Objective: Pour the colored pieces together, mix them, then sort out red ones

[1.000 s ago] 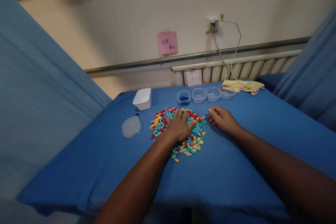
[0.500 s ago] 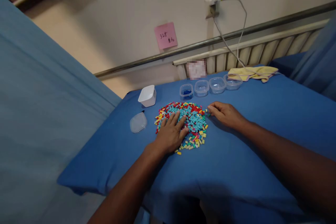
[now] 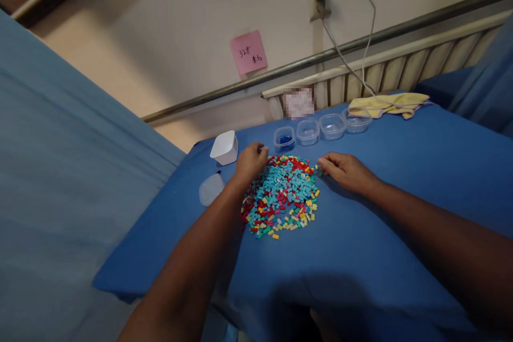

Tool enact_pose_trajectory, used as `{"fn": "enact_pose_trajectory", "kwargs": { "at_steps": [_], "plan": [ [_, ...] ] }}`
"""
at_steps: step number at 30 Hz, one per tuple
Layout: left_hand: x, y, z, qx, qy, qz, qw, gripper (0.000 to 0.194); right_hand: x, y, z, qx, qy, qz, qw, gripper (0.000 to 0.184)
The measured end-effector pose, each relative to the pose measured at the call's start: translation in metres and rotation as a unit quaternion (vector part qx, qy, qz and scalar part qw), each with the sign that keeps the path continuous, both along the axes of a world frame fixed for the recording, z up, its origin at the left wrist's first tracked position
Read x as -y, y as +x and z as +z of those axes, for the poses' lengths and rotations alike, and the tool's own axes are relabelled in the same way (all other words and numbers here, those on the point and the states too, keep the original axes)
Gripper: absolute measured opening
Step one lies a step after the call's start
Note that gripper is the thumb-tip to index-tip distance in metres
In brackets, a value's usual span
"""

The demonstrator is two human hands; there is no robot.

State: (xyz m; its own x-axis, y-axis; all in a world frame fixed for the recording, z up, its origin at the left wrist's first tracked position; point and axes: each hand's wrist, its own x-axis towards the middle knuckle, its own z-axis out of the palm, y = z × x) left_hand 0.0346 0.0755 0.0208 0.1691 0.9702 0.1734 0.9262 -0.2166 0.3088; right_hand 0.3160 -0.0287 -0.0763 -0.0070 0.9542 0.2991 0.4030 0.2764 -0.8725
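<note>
A pile of small coloured building bricks [image 3: 282,184] is spread on the blue cloth, mostly turquoise with red, yellow and green ones. Over the pile's far left edge is my left hand [image 3: 251,161], fingers curled together near the clear tub of blue bricks [image 3: 284,140]. Whatever it may pinch is too small to make out. At the right edge of the pile my right hand [image 3: 345,171] rests on its side, fingertips drawn together beside a few loose bricks [image 3: 317,169]. What its fingers hold, if anything, is hidden.
Several clear tubs [image 3: 332,127] stand in a row behind the pile. To the left are a white tub [image 3: 225,148] and a clear lid [image 3: 211,189]. A yellow cloth [image 3: 388,105] lies at the back right, with a cable [image 3: 363,72] running down to it.
My left hand has lifted off the middle of the pile, moved away from me to its far left edge, and curled its fingers. My right hand stays in place.
</note>
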Motion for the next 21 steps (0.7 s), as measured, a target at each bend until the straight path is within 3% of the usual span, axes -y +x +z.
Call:
{"fn": "enact_pose_trajectory", "kwargs": {
  "at_steps": [6, 11, 15, 21],
  "plan": [
    [-0.067, 0.053, -0.002, 0.022, -0.032, 0.037, 0.999, 0.043, -0.004, 0.0, -0.003, -0.014, -0.012, 0.01, 1.0, 0.039],
    [-0.094, 0.059, -0.015, 0.072, -0.066, 0.06, 0.993, 0.02, -0.009, 0.001, -0.006, -0.019, -0.005, 0.02, 1.0, 0.038],
    [-0.084, 0.043, -0.021, 0.146, -0.068, 0.062, 0.985, 0.017, -0.01, 0.001, -0.007, -0.007, 0.001, 0.016, 1.0, 0.035],
    [-0.039, 0.012, -0.019, 0.229, -0.041, 0.031, 0.972, 0.023, -0.006, 0.001, -0.009, -0.005, -0.001, 0.015, 1.0, 0.035]
  ]
}}
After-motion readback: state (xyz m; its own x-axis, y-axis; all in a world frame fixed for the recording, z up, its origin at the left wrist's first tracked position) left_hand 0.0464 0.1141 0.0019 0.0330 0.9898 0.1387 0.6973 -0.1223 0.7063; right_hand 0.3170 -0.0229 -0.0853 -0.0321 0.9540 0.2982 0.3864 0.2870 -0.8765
